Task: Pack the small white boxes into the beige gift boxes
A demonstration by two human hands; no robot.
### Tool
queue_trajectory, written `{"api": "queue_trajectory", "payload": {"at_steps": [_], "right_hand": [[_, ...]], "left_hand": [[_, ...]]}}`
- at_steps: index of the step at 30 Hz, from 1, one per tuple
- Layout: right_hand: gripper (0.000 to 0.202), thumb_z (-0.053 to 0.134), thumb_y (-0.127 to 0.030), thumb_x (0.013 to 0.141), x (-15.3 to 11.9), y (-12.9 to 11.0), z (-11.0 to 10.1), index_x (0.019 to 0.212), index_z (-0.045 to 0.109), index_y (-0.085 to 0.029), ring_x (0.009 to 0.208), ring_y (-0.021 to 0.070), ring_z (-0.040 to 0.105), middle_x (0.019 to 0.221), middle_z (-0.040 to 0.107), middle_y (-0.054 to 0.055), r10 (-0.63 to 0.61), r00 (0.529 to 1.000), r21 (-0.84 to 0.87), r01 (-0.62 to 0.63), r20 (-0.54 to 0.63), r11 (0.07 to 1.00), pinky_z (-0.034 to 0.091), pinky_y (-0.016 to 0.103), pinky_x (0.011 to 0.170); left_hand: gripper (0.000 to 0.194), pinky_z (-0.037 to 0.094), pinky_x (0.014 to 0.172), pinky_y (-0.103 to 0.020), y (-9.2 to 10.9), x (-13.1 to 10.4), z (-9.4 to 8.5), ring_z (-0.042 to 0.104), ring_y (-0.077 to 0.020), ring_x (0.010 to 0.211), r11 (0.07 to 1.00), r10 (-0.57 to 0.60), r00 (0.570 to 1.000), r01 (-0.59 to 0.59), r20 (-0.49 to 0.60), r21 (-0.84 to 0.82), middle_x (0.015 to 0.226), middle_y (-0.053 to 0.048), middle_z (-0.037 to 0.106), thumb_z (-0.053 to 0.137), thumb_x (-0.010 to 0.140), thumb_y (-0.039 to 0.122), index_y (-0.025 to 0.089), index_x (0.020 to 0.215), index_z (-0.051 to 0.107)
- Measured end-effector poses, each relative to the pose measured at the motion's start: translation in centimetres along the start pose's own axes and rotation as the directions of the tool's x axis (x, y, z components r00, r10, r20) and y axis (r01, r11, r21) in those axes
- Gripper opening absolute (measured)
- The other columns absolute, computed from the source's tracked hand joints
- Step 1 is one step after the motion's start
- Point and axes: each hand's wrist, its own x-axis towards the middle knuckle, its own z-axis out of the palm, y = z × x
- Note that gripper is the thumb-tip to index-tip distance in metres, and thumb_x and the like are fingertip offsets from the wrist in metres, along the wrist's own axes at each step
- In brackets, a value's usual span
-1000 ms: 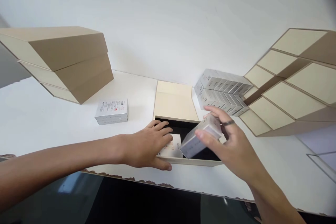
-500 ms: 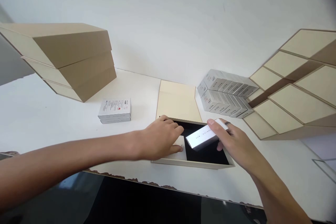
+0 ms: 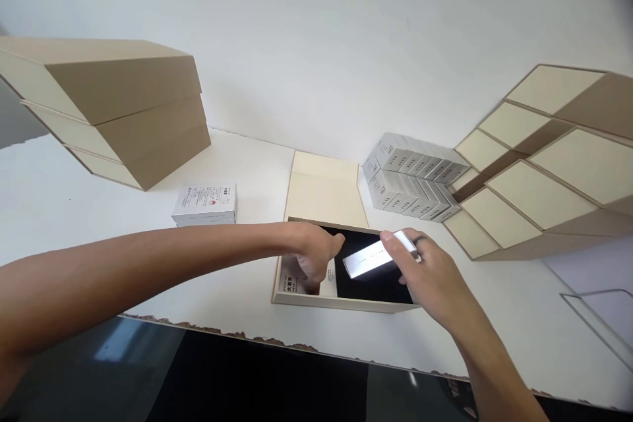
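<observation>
An open cream box [image 3: 346, 305] with a black inside stands before me, its lid [image 3: 324, 184] folded back towards the wall. White printed cartons [image 3: 291, 279] lie in its left part. My left hand [image 3: 315, 254] reaches in over them, thumb apart and fingers bent down; the fingertips are hidden, so I cannot tell whether they grip a carton. My right hand [image 3: 420, 264], with a dark ring on one finger, is closed around the end of a small white carton [image 3: 373, 257]. That carton is held tilted above the black right part of the box.
Two stacked white cartons [image 3: 206, 203] lie at left, below a stack of cream boxes [image 3: 148, 109]. Rows of white cartons [image 3: 410, 175] stand at the back right, beside stacked cream boxes [image 3: 548, 171]. The table's chipped front edge [image 3: 267, 341] runs nearby.
My left hand has turned, its fingers now bent down into the box and its thumb on the far side, uncovering printed cartons. My right hand still holds its carton above the box. The view has shifted slightly.
</observation>
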Motion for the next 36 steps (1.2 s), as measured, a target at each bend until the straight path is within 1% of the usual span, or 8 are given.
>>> {"api": "queue_trajectory", "payload": {"at_steps": [7, 11, 15, 18, 22, 28, 33, 36], "right_hand": [[0.045, 0.051, -0.067, 0.087, -1.0, 0.4, -0.2, 0.096, 0.065, -0.025, 0.071, 0.022, 0.063, 0.094, 0.069, 0.004, -0.059, 0.998, 0.099, 0.062, -0.035, 0.993, 0.049, 0.038, 0.069], [0.047, 0.05, -0.071, 0.086, -1.4, 1.1, -0.6, 0.092, 0.064, -0.026, 0.067, 0.0194, 0.06, 0.096, 0.069, 0.005, -0.038, 0.998, 0.153, 0.044, -0.045, 0.987, 0.051, 0.036, 0.069], [0.056, 0.047, -0.078, 0.084, -1.7, 1.8, -0.8, 0.09, 0.066, -0.025, 0.066, 0.0201, 0.057, 0.082, 0.067, 0.005, -0.023, 0.991, 0.189, 0.048, -0.13, 0.981, 0.053, 0.035, 0.064], [0.055, 0.047, -0.076, 0.086, -1.7, 2.2, -0.8, 0.09, 0.067, -0.024, 0.065, 0.0202, 0.057, 0.078, 0.067, 0.006, -0.04, 0.988, 0.186, 0.068, -0.151, 0.98, 0.053, 0.034, 0.062], [0.054, 0.047, -0.074, 0.087, -1.5, 2.4, -0.8, 0.09, 0.067, -0.024, 0.064, 0.0196, 0.059, 0.078, 0.068, 0.005, -0.047, 0.989, 0.184, 0.073, -0.142, 0.98, 0.053, 0.033, 0.061], [0.051, 0.048, -0.071, 0.088, -1.5, 2.2, -0.7, 0.092, 0.066, -0.023, 0.066, 0.0209, 0.063, 0.077, 0.067, 0.004, -0.051, 0.994, 0.222, 0.071, -0.098, 0.972, 0.051, 0.035, 0.063], [0.051, 0.046, -0.072, 0.089, -2.0, 2.4, -0.8, 0.093, 0.065, -0.025, 0.067, 0.0213, 0.063, 0.075, 0.066, 0.002, -0.013, 0.997, 0.202, 0.027, -0.073, 0.979, 0.049, 0.036, 0.067], [0.051, 0.042, -0.07, 0.091, -2.0, 2.1, -1.0, 0.087, 0.065, -0.025, 0.064, 0.0215, 0.062, 0.071, 0.067, 0.003, -0.035, 0.997, 0.179, 0.046, -0.065, 0.983, 0.048, 0.036, 0.063]], "left_hand": [[0.083, 0.056, 0.077, -0.043, 0.1, -0.5, -0.5, 0.064, -0.0376, 0.108, 0.998, 0.054, 0.998, -0.054, -0.037, 0.013, 0.131, -0.017, 0.065, 0.085, 0.053, 0.024, 0.02, 0.132, 0.06], [0.053, 0.05, 0.06, -0.03, 0.4, -3.1, 0.0, 0.069, -0.0271, 0.089, 0.995, 0.055, 0.98, -0.069, -0.193, -0.068, 0.108, -0.009, 0.073, 0.074, 0.073, 0.029, 0.024, 0.124, 0.062], [0.024, 0.039, 0.048, -0.026, 0.4, -6.3, 1.1, 0.061, -0.0182, 0.064, 0.973, -0.06, 0.841, -0.071, -0.537, -0.219, 0.083, -0.004, 0.069, 0.059, 0.086, 0.034, 0.022, 0.107, 0.058], [0.028, 0.033, 0.044, -0.028, -0.6, -8.1, 1.7, 0.052, -0.0178, 0.053, 0.96, -0.241, 0.769, 0.098, -0.592, -0.264, 0.068, -0.002, 0.063, 0.055, 0.088, 0.05, 0.022, 0.092, 0.052], [0.043, 0.029, 0.05, -0.033, -2.2, -9.9, 1.7, 0.049, -0.0197, 0.051, 0.957, -0.256, 0.832, 0.29, -0.493, -0.008, 0.059, -0.004, 0.056, 0.051, 0.092, 0.058, 0.022, 0.067, 0.049], [0.039, 0.042, 0.072, -0.033, -0.5, -9.6, 1.9, 0.059, -0.0248, 0.088, 0.975, 0.126, 0.859, -0.014, -0.497, 0.222, 0.098, -0.006, 0.065, 0.071, 0.085, 0.057, 0.019, 0.092, 0.062], [0.063, 0.044, 0.087, -0.04, 1.2, -7.3, 3.4, 0.062, -0.0275, 0.077, 0.961, 0.012, 0.945, 0.079, -0.326, 0.264, 0.077, -0.008, 0.066, 0.075, 0.067, 0.076, 0.015, 0.075, 0.061], [0.063, 0.039, 0.101, -0.046, 0.9, -6.2, 4.0, 0.064, -0.0285, 0.084, 0.973, 0.044, 0.943, 0.035, -0.33, 0.23, 0.085, -0.009, 0.069, 0.078, 0.066, 0.073, 0.015, 0.082, 0.062]]}}
